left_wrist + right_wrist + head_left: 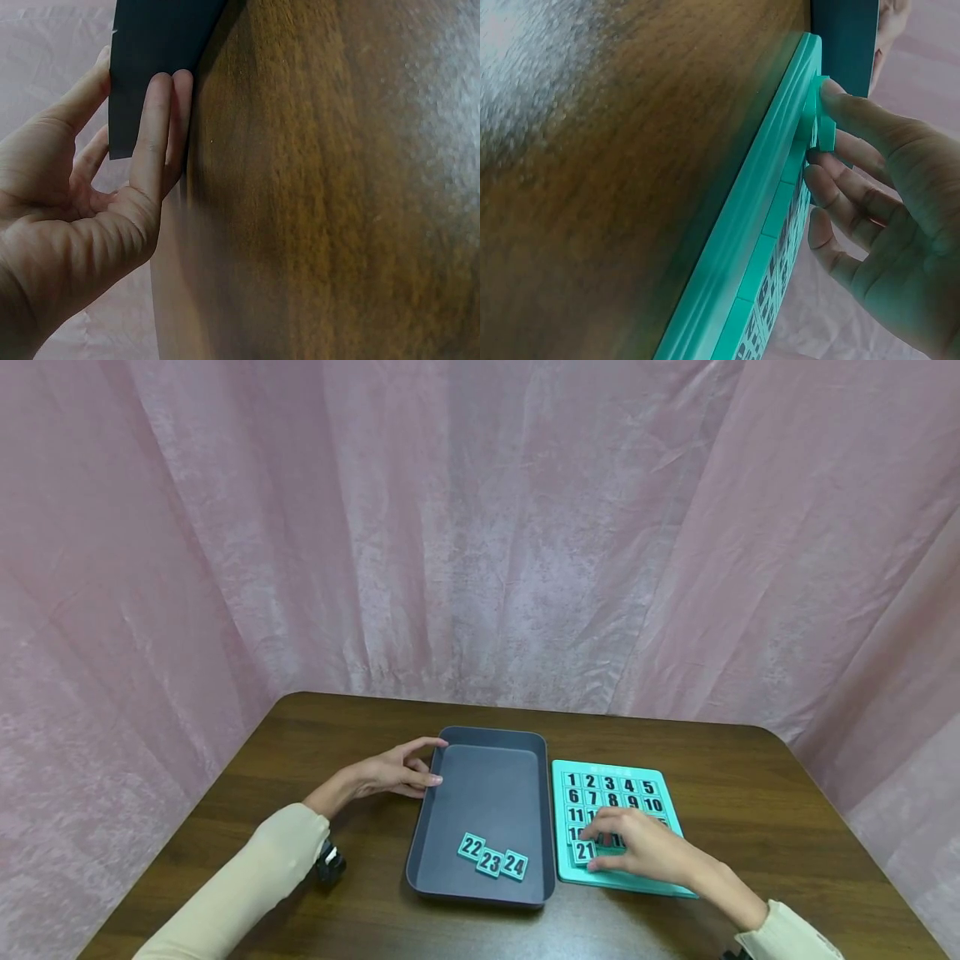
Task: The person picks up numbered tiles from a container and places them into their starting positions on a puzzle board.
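My right hand (pixel 637 845) pinches a turquoise number tile marked 21 (pixel 583 852) between thumb and fingers, over the lower left corner of a turquoise number board (pixel 615 882). In the right wrist view the tile (pixel 826 124) stands slightly tilted out from the board (pixel 739 217). Rows of numbered tiles fill the board's upper part; the hand hides some. At the left, my left hand (pixel 393 772) holds the side of a dark grey tray (pixel 487 777). In the left wrist view, fingers (pixel 154 124) press its outer wall, with the thumb at its rim.
Inside the tray near its front lie loose tiles 22 (pixel 471 846), 23 (pixel 490 862) and 24 (pixel 514 865), partly overlapping. The tray stands just left of the board on a brown wooden table (pixel 360 877). A pink curtain (pixel 480 527) hangs behind the table.
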A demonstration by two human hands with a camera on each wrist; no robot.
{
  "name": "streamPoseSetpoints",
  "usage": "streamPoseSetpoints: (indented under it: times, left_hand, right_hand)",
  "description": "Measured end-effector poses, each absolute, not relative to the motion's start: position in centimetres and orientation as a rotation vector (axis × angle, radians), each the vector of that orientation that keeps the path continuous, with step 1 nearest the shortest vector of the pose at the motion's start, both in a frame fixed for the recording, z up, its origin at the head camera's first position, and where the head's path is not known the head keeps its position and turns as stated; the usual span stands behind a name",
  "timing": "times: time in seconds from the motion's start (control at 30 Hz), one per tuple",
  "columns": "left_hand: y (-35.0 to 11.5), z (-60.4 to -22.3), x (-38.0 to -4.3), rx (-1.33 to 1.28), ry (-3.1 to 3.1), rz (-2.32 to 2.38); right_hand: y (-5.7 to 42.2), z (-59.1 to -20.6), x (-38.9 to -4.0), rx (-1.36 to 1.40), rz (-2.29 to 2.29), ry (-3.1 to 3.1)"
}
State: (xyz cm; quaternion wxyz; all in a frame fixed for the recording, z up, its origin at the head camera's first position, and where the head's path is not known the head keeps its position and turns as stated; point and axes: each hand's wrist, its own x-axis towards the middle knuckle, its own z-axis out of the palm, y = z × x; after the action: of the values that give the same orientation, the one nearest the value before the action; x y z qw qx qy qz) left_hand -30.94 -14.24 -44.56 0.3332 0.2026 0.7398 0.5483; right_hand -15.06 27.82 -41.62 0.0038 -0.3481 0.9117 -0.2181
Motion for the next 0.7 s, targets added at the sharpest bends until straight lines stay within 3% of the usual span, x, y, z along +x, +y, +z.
streamPoseSetpoints:
  times: [0.7]
  left_hand:
    - [-14.31, -44.48, -30.86, 0.546, 1.922, 1.434]
  right_hand:
    - [27.13, -42.42, -15.43, -1.194, -0.723, 2.826]
